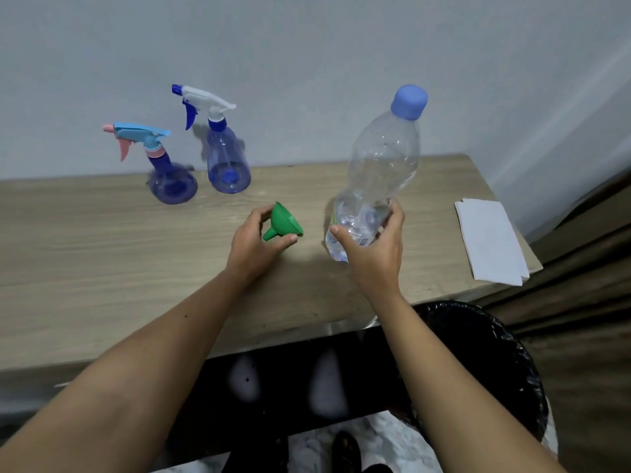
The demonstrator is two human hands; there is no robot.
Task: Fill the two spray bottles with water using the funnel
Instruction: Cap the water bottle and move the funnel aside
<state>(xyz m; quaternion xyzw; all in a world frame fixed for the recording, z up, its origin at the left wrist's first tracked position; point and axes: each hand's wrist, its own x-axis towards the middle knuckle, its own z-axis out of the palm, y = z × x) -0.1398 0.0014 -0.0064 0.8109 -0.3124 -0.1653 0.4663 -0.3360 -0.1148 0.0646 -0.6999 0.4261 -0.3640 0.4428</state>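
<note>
My left hand (254,242) pinches the green funnel (285,221) between thumb and fingertips, its spout pointing back toward my palm, just above the middle of the table (85,254). It looks light, stiff plastic, so a rim pinch should be plenty. My right hand (372,249) curls round the lower part of the water bottle (379,172), which stands tilted near the table's right end, its blue cap (409,101) on. The bottle looks partly full, and I judge its thin walls will give if I squeeze, so low on the body where the water sits seems the steadier hold; a second grip near the neck would help when pouring. The two spray bottles, one with a pink-and-blue trigger (160,162) and one with a white-and-blue trigger (220,145), stand side by side at the table's back edge toward the left, both heads screwed on. They look empty and tippy. A folded white paper (490,237) lies at the right edge.
</note>
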